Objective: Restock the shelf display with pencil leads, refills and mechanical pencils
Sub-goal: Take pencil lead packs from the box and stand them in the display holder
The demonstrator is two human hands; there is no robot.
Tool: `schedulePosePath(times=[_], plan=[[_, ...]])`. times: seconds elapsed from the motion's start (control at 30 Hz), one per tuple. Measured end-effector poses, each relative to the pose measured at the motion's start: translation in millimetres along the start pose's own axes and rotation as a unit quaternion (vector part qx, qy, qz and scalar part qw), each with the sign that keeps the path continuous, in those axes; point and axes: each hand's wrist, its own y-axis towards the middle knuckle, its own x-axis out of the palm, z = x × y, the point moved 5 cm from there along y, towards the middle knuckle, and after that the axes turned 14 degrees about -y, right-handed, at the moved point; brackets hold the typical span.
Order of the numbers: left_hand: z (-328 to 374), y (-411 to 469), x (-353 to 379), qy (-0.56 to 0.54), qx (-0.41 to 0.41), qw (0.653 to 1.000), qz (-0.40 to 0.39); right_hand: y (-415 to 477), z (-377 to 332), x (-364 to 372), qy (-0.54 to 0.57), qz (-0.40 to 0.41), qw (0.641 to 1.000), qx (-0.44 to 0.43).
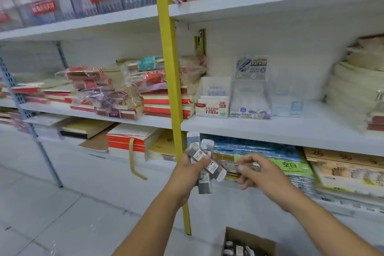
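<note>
lead cases: fistful of small grey cases with white labels, fanned out above and below the fist, held up in front of the yellow post, just under the edge of the middle shelf.
left hand: curled tight round that bunch, thumb across the labels.
single case: lying level, just beside the bunch; touching or not, can't tell.
right hand: pinching the single case between thumb and fingertips, remaining fingers loosely curled underneath.
cardboard box: down at the bottom edge, open, more grey-and-white cases inside, only partly in view.
lead display box: white, on the middle shelf just right of the post, front marked hb 0.5 and 100, above the hands.
second display box: right beside it, printed card standing up at the back.
clear holder: next along to the right, contents too blurred to tell.
middle shelf: white, carrying all three.
yellow post: upright between the two shelf bays.
notebooks: wrapped stacks, red and cream, left of the post.
paper stack: tall, pale, at the far right.
paper packs: blue and green, on the lower shelf behind the hands.
top shelf: clear bins with red labels.
</note>
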Motion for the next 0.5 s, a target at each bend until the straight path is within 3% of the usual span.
schedulePosePath(times=[0.13,0.23,0.33,0.5], plan=[[32,3,3,-0.003,0.031,0.999,-0.005,12,-38,-25,-0.035,0.006,0.998,-0.044],[55,18,2,-0.018,0.063,0.998,-0.003,37,-80,-51,-0.054,0.094,0.988,-0.108],[74,40,-3,-0.032,0.094,0.995,0.009,73,-125,-73,-0.130,0.198,0.956,-0.171],[78,82,-6,-0.056,0.132,0.989,0.026,157,-175,-77,-0.210,0.258,0.910,-0.249]])
